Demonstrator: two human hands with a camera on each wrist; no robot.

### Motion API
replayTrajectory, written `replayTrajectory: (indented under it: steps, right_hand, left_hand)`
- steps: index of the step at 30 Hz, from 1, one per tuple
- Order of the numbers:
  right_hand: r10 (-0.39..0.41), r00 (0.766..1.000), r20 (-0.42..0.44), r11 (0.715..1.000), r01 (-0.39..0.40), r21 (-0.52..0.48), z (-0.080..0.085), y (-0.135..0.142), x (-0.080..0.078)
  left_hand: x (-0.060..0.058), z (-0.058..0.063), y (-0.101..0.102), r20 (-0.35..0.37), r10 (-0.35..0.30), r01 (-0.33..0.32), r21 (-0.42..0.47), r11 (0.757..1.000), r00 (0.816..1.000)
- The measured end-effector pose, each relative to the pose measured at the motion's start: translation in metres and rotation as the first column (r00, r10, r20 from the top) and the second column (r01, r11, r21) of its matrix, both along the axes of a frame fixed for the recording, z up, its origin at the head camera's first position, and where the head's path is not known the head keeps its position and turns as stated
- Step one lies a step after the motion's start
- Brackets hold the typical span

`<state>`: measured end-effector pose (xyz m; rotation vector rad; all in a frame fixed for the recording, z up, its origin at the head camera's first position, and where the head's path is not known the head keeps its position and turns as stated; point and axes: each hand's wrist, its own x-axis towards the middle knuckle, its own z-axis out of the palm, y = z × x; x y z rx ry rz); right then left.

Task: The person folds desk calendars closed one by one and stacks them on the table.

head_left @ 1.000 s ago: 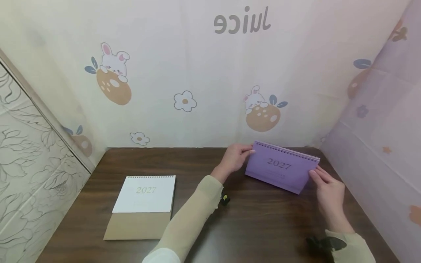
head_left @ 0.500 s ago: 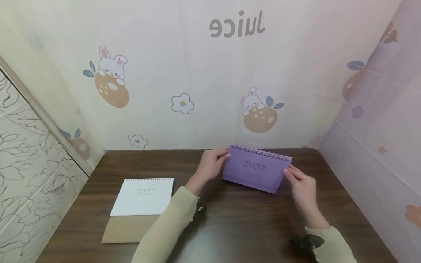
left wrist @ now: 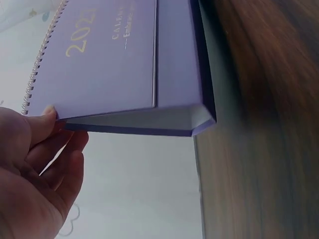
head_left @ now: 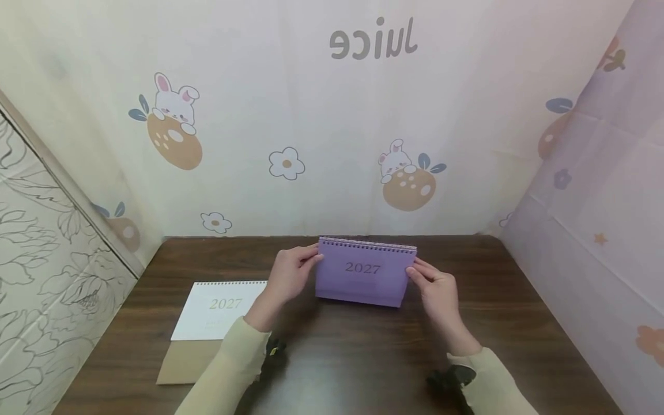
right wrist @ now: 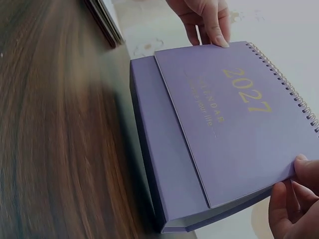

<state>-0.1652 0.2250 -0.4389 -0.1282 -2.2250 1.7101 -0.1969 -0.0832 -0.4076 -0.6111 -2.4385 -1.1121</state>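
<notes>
A purple spiral-bound desk calendar (head_left: 363, 274) marked 2027 is held near the back middle of the table, apparently just above the surface. My left hand (head_left: 291, 275) pinches its left edge near the top, thumb on the cover and fingers behind. On the opposite edge, my right hand (head_left: 438, 295) pinches in the same manner. The open triangular side of the calendar (left wrist: 124, 74) shows in the left wrist view, and its gold lettering is readable in the right wrist view. A white 2027 desk calendar (head_left: 207, 311) with a brown base stands to the left, partly covered by my left arm.
Dark wood grain covers the table (head_left: 342, 363). A pale curtain (head_left: 290, 104) with rabbits and flowers hangs along the back edge. Another printed curtain (head_left: 596, 230) borders the right side, and a flower-patterned panel (head_left: 46, 300) the left.
Both hands have carried the purple calendar leftward, from the back right to the middle, and it now faces more squarely forward. The white calendar has stayed in place; my left arm now hides part of it.
</notes>
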Motion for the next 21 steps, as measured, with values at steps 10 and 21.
replayTrajectory:
  steps: [10, 21]
  right_hand:
    - [0.093, 0.996, 0.012, 0.995, -0.094, 0.031, -0.005, -0.01, 0.001]
    - [0.155, 0.987, 0.041, 0.972, -0.159, 0.175, -0.017, -0.005, 0.0]
  left_hand:
    - [0.014, -0.013, -0.02, 0.069, 0.031, -0.031, -0.003, 1.0, 0.997]
    - [0.018, -0.022, -0.024, 0.15, 0.03, -0.028, -0.017, 0.999, 0.988]
